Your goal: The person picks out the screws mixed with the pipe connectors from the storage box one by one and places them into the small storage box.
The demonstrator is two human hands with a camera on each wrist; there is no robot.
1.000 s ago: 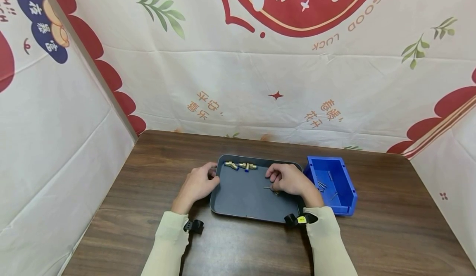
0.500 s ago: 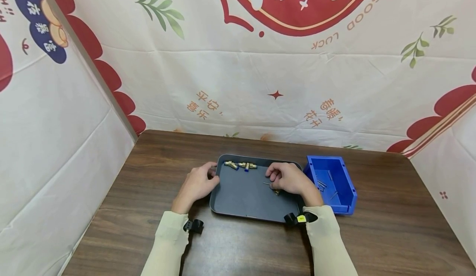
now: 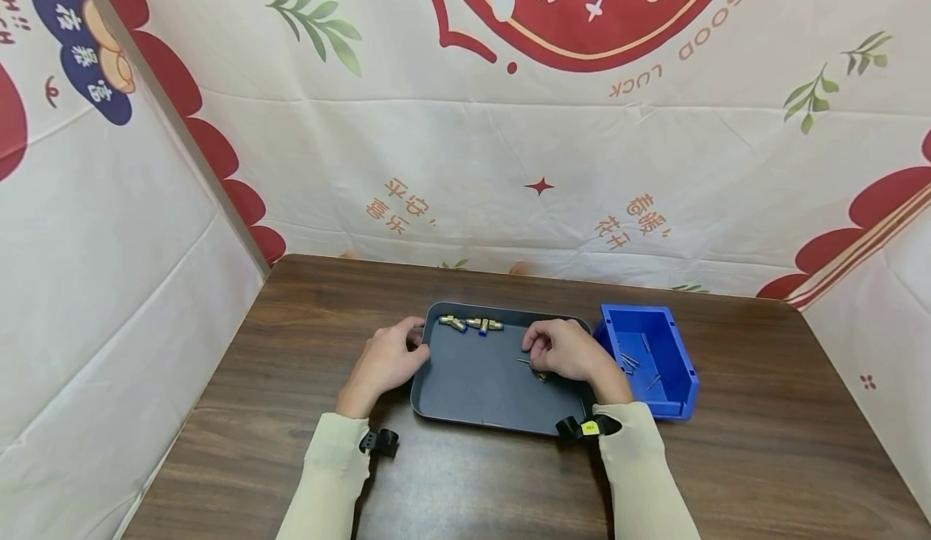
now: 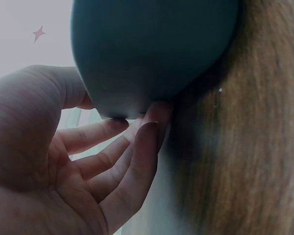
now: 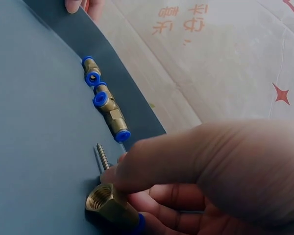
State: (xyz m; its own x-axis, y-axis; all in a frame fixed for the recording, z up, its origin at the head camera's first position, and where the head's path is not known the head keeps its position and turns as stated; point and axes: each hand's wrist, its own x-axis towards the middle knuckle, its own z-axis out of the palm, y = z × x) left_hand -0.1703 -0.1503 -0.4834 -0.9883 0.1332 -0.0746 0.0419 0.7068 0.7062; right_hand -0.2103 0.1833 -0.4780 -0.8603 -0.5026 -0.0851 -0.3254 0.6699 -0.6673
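Observation:
My left hand [image 3: 385, 358] holds the left rim of the dark grey tray [image 3: 465, 386], thumb at the rim and fingers against the outer side in the left wrist view. Inside the tray at the right, my right hand [image 3: 570, 352] pinches a small metal screw [image 5: 102, 155] between thumb and fingers, its pointed end free. Right by those fingers is a brass fitting [image 5: 110, 208] with a threaded opening and a blue ring, partly covered by the hand. Along the tray's far side lie a Y-shaped brass fitting [image 3: 452, 323] and a T-shaped one [image 3: 484, 325], both with blue ends.
A blue plastic bin [image 3: 678, 390] stands against the tray's right side, with several screws [image 3: 631, 362] inside. Both rest on a brown wooden table [image 3: 291, 378]. A printed white cloth [image 3: 480, 144] hangs behind the table's far edge.
My right hand has shifted very slightly to the right with the screw. The left hand, tray, bin and other fittings stay where they were.

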